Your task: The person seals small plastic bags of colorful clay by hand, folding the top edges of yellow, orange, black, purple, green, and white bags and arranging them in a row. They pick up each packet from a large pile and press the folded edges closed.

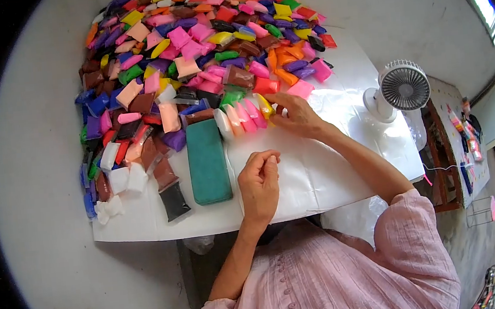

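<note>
As the head view has it, the right hand (299,117) touches the yellow packet (264,106) at its ten o'clock, fingers half-curled, can't tell if gripping; six o'clock from there, the left hand (259,184), fingers tucked in, any hold hidden.

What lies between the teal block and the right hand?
In the head view, a row runs from the teal block to the right hand: a white packet, a peach packet, two pink packets and a yellow packet.
</note>
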### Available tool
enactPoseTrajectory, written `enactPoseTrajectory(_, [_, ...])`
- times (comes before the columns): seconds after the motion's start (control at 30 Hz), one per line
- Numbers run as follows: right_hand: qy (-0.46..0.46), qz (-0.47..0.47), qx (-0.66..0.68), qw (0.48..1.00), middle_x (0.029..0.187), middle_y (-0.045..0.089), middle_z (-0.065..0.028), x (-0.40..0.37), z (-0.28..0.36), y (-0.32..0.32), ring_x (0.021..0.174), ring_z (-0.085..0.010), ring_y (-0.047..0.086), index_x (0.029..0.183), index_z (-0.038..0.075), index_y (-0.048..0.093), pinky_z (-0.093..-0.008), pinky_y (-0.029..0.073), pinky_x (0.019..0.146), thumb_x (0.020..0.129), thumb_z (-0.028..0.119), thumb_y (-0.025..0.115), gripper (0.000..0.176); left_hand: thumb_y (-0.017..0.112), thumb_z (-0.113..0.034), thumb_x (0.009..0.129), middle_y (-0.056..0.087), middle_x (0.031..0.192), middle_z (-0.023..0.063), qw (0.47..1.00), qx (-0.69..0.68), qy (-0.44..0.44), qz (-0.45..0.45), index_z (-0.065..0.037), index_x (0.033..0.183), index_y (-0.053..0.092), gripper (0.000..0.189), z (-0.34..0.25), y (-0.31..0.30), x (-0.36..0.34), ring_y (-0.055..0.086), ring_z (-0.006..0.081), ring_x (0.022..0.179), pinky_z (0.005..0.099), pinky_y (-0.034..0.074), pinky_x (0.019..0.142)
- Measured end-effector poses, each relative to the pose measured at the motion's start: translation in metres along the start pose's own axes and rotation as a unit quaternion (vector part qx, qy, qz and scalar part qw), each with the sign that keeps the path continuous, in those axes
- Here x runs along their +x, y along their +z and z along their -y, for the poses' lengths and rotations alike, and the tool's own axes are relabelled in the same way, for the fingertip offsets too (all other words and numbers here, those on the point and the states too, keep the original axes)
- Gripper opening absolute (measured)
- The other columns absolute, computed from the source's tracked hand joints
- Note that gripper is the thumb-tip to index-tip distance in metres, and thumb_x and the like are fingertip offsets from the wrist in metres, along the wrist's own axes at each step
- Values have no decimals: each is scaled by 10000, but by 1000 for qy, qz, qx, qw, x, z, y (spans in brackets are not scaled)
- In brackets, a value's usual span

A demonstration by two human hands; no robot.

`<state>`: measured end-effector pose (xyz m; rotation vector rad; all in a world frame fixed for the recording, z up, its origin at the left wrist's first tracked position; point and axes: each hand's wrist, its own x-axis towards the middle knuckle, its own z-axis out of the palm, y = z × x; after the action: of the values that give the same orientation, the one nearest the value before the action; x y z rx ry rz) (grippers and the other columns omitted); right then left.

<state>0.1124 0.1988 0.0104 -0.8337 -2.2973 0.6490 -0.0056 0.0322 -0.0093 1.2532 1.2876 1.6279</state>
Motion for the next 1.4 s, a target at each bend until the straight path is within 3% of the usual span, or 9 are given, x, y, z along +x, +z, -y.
enactPoseTrajectory(0.7, [19, 24, -10, 999, 1069, 608, -124, -6, 10, -10, 809, -187, 616, 1305, 24, 513, -309, 518, 683, 765, 50, 648, 557, 534, -66, 942, 617, 842, 28, 999, 48, 9, 21, 13, 962, 638, 132, 3, 1, -2, 500, 66, 644, 210, 445, 592])
enactPoseTrajectory(0.9, [41, -6, -50, 998, 1107, 622, -127, -22, 2, -22, 803, -196, 621, 1233, 14, 546, -300, 524, 686, 769, -6, 598, 467, 551, -28, 912, 574, 796, 76, 999, 39, 2, 21, 49, 927, 624, 107, -4, 2, -1, 505, 125, 641, 261, 428, 599])
enactPoseTrajectory(1.0, [41, -25, -56, 997, 1065, 643, -125, -27, -3, -28, 801, -198, 628, 1159, 4, 585, -297, 525, 691, 774, -32, 594, 387, 550, -23, 909, 578, 800, 90, 998, 59, 10, 28, 47, 928, 625, 105, -6, 3, -1, 508, 137, 629, 262, 426, 591])
enactPoseTrajectory(1.1, [24, -77, -45, 996, 980, 660, -150, -18, -12, -32, 760, -256, 647, 1060, -14, 620, -358, 521, 703, 760, 32, 623, 303, 556, -45, 919, 594, 816, 43, 995, 89, 36, 34, 30, 932, 637, 111, -7, 2, -1, 508, 88, 671, 230, 426, 607])
enactPoseTrajectory(1.3, [-15, -109, -51, 993, 909, 680, -156, 21, -12, -41, 739, -263, 652, 1024, -3, 652, -348, 519, 670, 806, 59, 633, 227, 559, -32, 916, 587, 819, 45, 996, 71, 39, 34, 32, 932, 637, 102, -5, 3, -1, 508, 93, 674, 230, 422, 608])
enactPoseTrajectory(1.4, [16, -97, -48, 994, 863, 679, -161, 24, 1, -37, 738, -256, 652, 982, -15, 665, -342, 514, 657, 828, 78, 620, 185, 551, -2, 887, 587, 831, 131, 996, 73, 45, 40, 42, 921, 618, 87, -4, 2, 0, 552, 218, 660, 302, 453, 625])
